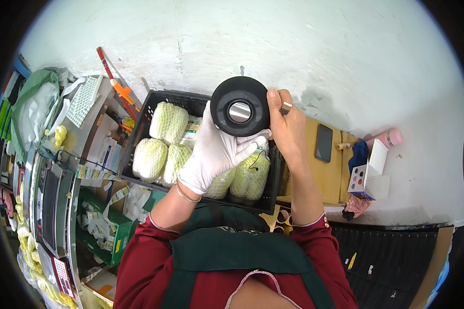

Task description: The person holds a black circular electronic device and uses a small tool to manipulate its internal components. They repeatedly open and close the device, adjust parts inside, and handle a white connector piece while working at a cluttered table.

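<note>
Both my hands raise a round black container (224,90) over a black plastic crate (275,181). Shiny metal shows inside its round opening, which faces up at me. My left hand (222,154), in a white glove, cups its near and left side, thumb along the edge. My bare right hand (288,125), with a ring on one finger, grips its right side; any handle there is hidden. Below, the crate holds several napa cabbages (150,160) in white foam net sleeves. A printed label (191,129) lies by one cabbage. My left hand and the container cover part of the crate.
Right of the crate, a smartphone (324,143) lies on a cardboard box (307,135), near a pink bottle (392,138). At left are a white keyboard (84,101), a green basket (120,239) of label scraps, and a counter machine (48,204). A red pole (105,63) leans against the wall.
</note>
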Demonstrator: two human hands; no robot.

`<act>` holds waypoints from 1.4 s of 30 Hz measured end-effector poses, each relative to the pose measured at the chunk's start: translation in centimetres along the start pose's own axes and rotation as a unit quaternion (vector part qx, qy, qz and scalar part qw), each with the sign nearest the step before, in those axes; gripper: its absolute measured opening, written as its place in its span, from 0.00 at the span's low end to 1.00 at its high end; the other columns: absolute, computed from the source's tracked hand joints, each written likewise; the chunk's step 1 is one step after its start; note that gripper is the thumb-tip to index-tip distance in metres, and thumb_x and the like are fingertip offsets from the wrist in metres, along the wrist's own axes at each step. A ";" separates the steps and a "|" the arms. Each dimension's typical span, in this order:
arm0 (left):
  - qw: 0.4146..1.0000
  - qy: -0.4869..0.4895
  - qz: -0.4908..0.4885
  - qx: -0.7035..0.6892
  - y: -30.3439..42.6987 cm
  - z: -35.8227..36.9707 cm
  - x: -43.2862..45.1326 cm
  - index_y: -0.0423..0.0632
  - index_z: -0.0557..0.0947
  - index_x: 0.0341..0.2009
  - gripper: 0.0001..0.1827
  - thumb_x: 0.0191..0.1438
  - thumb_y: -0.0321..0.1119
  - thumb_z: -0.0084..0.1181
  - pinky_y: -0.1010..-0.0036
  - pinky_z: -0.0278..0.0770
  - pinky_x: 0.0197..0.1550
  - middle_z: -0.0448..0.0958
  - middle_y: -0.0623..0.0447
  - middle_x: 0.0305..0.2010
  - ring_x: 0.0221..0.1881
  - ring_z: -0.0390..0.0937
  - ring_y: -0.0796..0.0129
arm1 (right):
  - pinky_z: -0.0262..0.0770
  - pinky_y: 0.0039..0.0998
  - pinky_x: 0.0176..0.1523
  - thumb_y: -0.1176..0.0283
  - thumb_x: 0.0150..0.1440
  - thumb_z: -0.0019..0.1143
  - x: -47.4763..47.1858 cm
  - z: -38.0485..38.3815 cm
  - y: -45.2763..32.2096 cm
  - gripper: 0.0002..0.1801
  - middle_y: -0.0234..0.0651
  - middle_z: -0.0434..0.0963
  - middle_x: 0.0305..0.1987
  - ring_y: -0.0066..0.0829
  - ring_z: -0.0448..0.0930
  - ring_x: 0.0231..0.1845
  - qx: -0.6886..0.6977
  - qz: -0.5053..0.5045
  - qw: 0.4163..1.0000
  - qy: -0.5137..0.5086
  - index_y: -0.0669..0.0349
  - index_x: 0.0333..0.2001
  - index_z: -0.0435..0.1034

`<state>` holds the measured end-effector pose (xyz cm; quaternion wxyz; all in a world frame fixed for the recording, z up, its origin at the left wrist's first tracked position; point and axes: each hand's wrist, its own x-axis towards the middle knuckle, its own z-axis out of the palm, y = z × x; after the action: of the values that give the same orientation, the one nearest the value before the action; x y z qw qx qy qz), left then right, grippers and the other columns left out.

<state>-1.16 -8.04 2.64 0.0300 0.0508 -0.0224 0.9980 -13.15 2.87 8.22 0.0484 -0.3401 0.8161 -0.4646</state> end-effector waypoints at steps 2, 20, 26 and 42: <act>0.998 0.037 0.026 0.036 -0.1 0.2 0.3 0.44 0.65 0.63 0.46 0.56 0.72 0.35 0.53 0.79 0.52 0.71 0.34 0.57 0.55 0.73 0.36 | 0.72 0.44 0.43 0.46 0.65 0.38 -0.1 -0.5 0.1 0.30 0.56 0.78 0.32 0.52 0.79 0.37 0.022 0.045 0.999 -0.019 0.66 0.42 0.70; 0.897 0.063 0.263 0.350 -0.6 1.9 0.4 0.45 0.58 0.67 0.38 0.59 0.52 0.50 0.59 0.66 0.65 0.63 0.43 0.65 0.66 0.63 0.52 | 0.55 0.20 0.18 0.48 0.66 0.39 -0.1 -0.6 2.3 0.30 0.36 0.77 0.26 0.18 0.74 0.15 0.244 0.116 0.959 -0.080 0.70 0.42 0.71; 0.704 0.042 0.371 0.604 -0.1 0.5 -0.8 0.52 0.47 0.70 0.59 0.38 0.35 0.72 0.63 0.55 0.69 0.55 0.49 0.68 0.70 0.53 0.59 | 0.43 0.18 0.13 0.45 0.66 0.35 0.0 -0.5 2.5 0.30 0.28 0.74 0.24 0.12 0.61 0.11 0.442 0.159 0.862 -0.190 0.63 0.44 0.69; 0.717 0.107 0.288 0.625 2.0 0.5 -6.2 0.55 0.37 0.72 0.68 0.38 0.27 0.75 0.63 0.60 0.66 0.51 0.49 0.72 0.69 0.57 0.61 | 0.45 0.15 0.15 0.48 0.68 0.34 -0.7 4.1 1.4 0.30 0.24 0.72 0.24 0.08 0.56 0.14 0.448 0.078 0.867 -0.203 0.65 0.53 0.68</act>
<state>4.97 -10.37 2.43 -0.2953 -0.0584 0.5964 0.7441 -11.75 0.78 4.64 0.3960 -0.3040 0.5166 -0.6956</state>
